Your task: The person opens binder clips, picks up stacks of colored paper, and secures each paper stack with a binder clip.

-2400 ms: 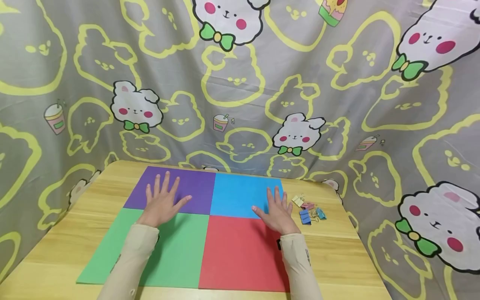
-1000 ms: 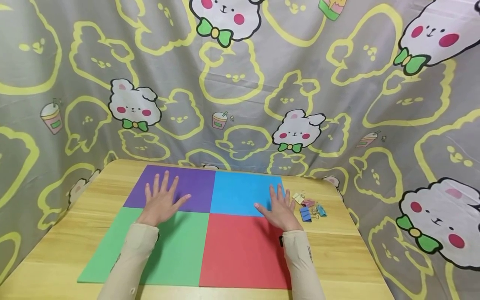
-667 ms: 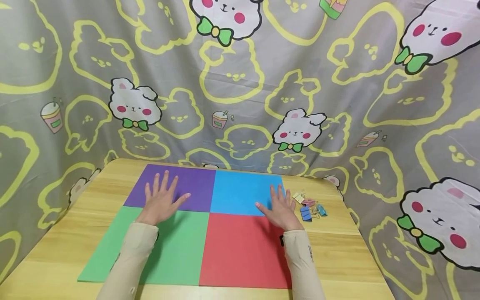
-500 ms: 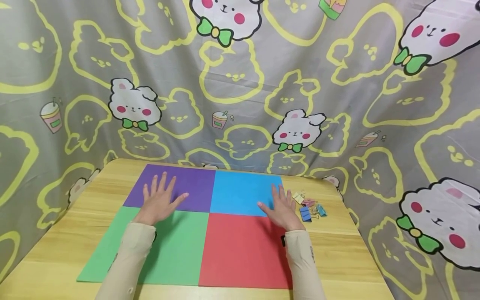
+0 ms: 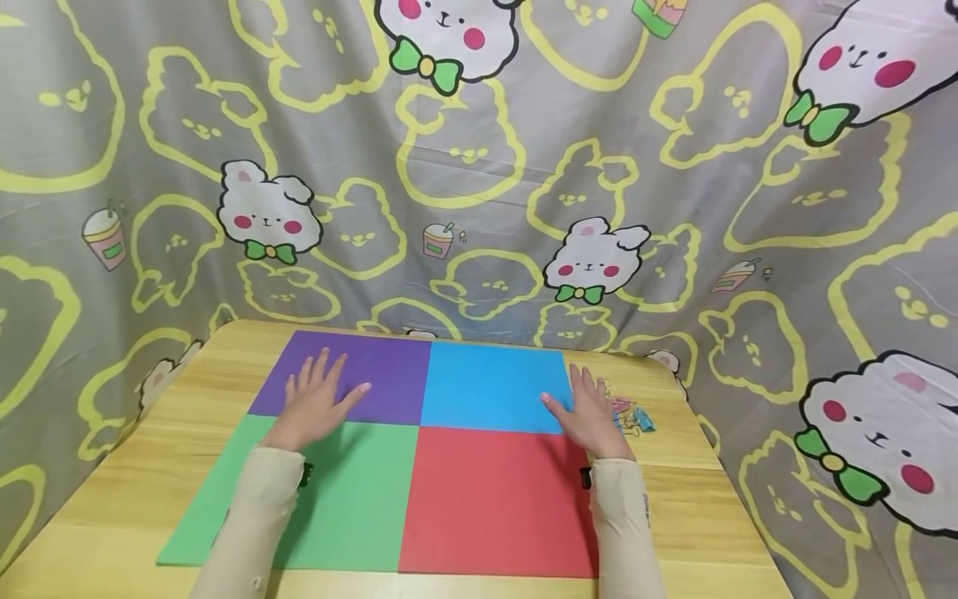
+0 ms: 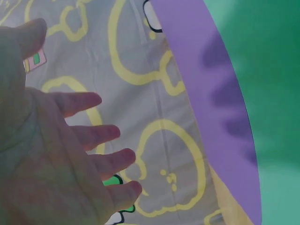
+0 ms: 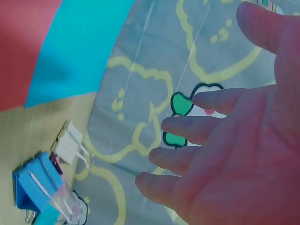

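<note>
My left hand (image 5: 314,403) hovers with spread fingers over the purple square (image 5: 392,378) and the green square (image 5: 362,499), holding nothing. My right hand (image 5: 593,416) is also empty, its fingers stretched out past the right edge of the blue square (image 5: 490,387) and the red square (image 5: 494,507). It overlaps a small group of binder clips in the head view. A teal binder clip (image 5: 643,418) and a pink binder clip (image 5: 622,405) show beside it. In the right wrist view, a large blue binder clip (image 7: 35,183) and a pale yellow binder clip (image 7: 69,142) lie on the wood.
The four-colour squares lie edge to edge on a wooden table (image 5: 696,516). Behind the table and along both sides hangs a grey curtain (image 5: 479,283) printed with cartoon rabbits.
My right hand has moved right, from over the coloured squares to the binder clips, covering some of them. My left hand has drifted slightly left and nearer to me.
</note>
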A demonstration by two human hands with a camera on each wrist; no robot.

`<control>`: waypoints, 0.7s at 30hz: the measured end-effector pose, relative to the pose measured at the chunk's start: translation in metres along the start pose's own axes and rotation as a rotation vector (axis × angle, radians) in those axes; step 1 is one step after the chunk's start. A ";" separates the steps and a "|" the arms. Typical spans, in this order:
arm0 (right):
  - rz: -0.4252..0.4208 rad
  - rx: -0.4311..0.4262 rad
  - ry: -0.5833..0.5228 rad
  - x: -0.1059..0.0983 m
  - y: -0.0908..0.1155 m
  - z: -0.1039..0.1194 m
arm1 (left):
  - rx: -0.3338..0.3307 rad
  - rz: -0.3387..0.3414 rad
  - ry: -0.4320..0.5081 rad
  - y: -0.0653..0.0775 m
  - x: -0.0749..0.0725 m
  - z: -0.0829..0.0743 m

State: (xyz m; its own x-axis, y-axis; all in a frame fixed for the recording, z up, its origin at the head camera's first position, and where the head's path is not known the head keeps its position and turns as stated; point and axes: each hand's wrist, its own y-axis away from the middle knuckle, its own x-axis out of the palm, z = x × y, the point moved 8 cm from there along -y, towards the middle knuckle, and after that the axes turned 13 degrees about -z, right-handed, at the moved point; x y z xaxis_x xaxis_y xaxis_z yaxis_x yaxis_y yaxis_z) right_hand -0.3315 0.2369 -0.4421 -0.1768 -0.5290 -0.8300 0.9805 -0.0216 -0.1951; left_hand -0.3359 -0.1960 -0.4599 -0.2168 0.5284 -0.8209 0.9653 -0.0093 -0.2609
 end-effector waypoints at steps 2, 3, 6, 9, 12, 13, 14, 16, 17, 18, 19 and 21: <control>-0.006 0.008 -0.017 -0.005 0.000 -0.005 | -0.009 -0.018 0.005 0.000 -0.004 0.006; -0.009 0.013 -0.032 -0.007 0.000 -0.007 | -0.014 -0.026 0.008 -0.001 -0.006 0.009; -0.005 0.044 -0.074 -0.015 0.000 -0.016 | -0.048 -0.027 0.034 -0.002 -0.012 0.019; -0.035 0.086 -0.105 -0.024 0.000 -0.027 | -0.076 -0.013 0.048 -0.003 -0.018 0.031; -0.080 0.131 -0.127 -0.035 0.001 -0.038 | -0.091 -0.007 0.047 -0.005 -0.025 0.042; -0.093 0.145 -0.139 -0.039 0.002 -0.042 | -0.093 -0.005 0.039 -0.005 -0.027 0.047; -0.107 0.158 -0.149 -0.042 0.002 -0.045 | -0.095 -0.006 0.031 -0.006 -0.028 0.051; -0.131 0.181 -0.169 -0.047 0.004 -0.053 | -0.105 0.000 0.019 -0.007 -0.031 0.059; -0.142 0.192 -0.174 -0.049 0.004 -0.056 | -0.112 0.005 0.012 -0.007 -0.032 0.063; -0.154 0.204 -0.177 -0.050 0.005 -0.060 | -0.118 0.012 0.005 -0.007 -0.032 0.067; -0.168 0.211 -0.178 -0.052 0.006 -0.063 | -0.129 0.020 -0.006 -0.008 -0.033 0.071; -0.191 0.230 -0.181 -0.054 0.008 -0.069 | -0.150 0.038 -0.026 -0.008 -0.035 0.077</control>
State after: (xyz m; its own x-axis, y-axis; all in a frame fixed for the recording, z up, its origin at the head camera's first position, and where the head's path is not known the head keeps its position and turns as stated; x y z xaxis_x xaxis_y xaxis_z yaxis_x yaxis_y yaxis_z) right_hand -0.3202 0.3242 -0.4351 -0.3611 -0.6383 -0.6799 0.9285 -0.3140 -0.1982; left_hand -0.3470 -0.2800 -0.4680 -0.1820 0.5078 -0.8420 0.9833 0.0993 -0.1526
